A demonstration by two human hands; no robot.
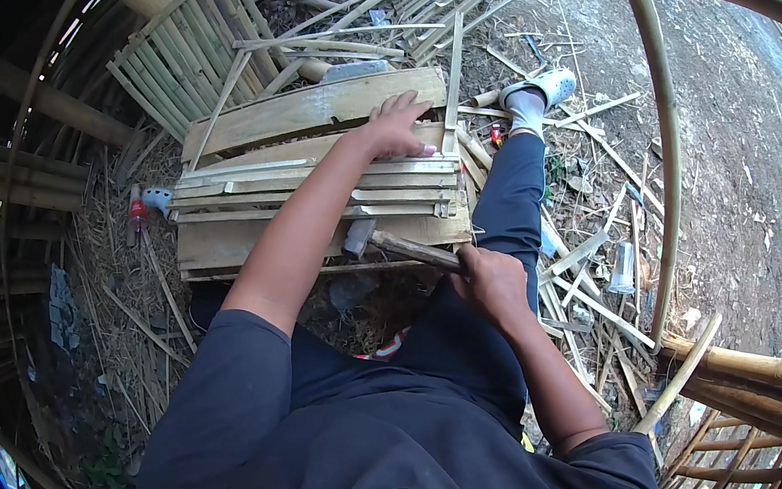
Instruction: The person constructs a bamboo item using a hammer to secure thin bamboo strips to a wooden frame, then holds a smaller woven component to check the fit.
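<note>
My right hand (494,282) is wrapped round the wooden handle of a hammer (415,249), whose metal head points left over the near edge of a low plank bench (271,131). My left hand (396,127) lies on the far part of the bench with its fingers apart, its thumb beside the ends of several split bamboo slats (373,194). Those slats lie side by side across the boards. An upright thin strip (453,77) stands at the bench's right end, just right of my left hand.
A slatted bamboo panel (188,47) leans at the back left. Loose strips (591,295) litter the ground right of my outstretched leg, near a clear plastic cup (623,269). A curved bamboo pole (669,155) rises at the right. A red-labelled bottle (136,209) lies left.
</note>
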